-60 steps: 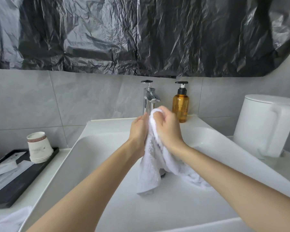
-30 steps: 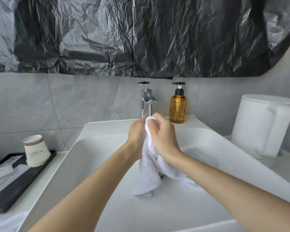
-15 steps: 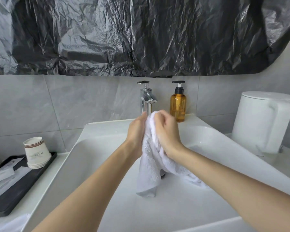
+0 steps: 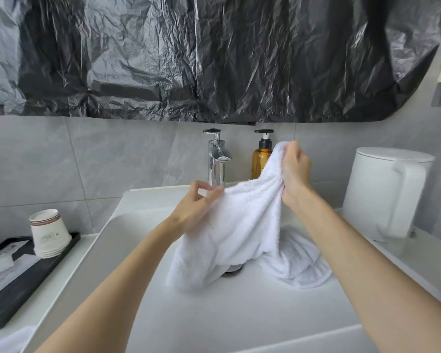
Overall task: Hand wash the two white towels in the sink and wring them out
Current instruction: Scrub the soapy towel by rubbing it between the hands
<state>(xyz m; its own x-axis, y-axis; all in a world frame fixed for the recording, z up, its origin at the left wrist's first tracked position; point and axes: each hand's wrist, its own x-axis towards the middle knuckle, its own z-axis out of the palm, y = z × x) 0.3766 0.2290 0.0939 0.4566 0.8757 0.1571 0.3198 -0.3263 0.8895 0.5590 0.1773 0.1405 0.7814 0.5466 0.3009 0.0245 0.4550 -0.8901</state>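
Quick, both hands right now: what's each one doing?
Left hand: closed, pinching the white towel by its edge.
Right hand: closed, gripping the same towel's raised top.

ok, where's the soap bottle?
Head view, centre: the soap bottle stands on the sink ledge, just right of the tap, its right edge hidden by the towel.

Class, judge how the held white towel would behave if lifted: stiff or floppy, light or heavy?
Probably floppy: the towel sags between left hand and right hand. Likely grippy: its pile looks fluffy. Possibly heavy if soaked; wetness unclear.
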